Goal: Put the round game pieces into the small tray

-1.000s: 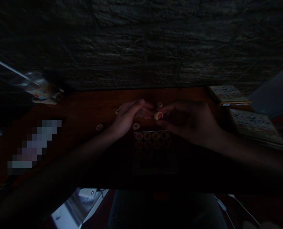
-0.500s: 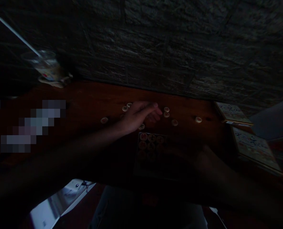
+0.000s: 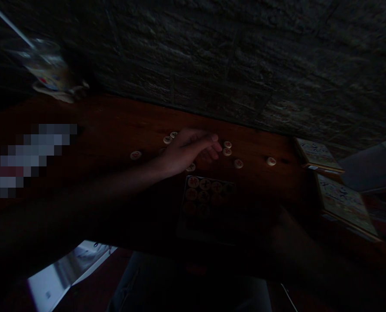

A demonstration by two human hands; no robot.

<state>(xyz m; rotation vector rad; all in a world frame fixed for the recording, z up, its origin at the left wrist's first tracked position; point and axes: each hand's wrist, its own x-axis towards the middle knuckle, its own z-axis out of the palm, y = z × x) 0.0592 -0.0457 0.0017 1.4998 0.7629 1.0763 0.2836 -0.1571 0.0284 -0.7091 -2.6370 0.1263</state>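
Round wooden xiangqi pieces with red or black characters lie scattered on a brown table [image 3: 115, 117]. My left hand [image 3: 189, 149] is over the middle of them, palm turned to the right, fingers curved and a little apart, and I see nothing in it. Just right of its fingertips are two red-marked pieces [image 3: 227, 148] that touch. Below the hand, a dark box [image 3: 180, 225] holds several pieces in rows [image 3: 204, 196]. To the right of this box my right hand [image 3: 282, 221] is a dim shape in deep shadow; its fingers cannot be made out.
A plastic cup [image 3: 46, 67] with a straw stands at the back left. Two flat illustrated boxes [image 3: 319, 154] [image 3: 347, 201] lie at the right. A brick wall [image 3: 199, 56] borders the table's far edge. One red-marked piece [image 3: 271, 161] lies apart on the right.
The view has shifted, so the cup and table's left side appear farther left and higher. My left hand keeps nearly the same pose over the pieces.
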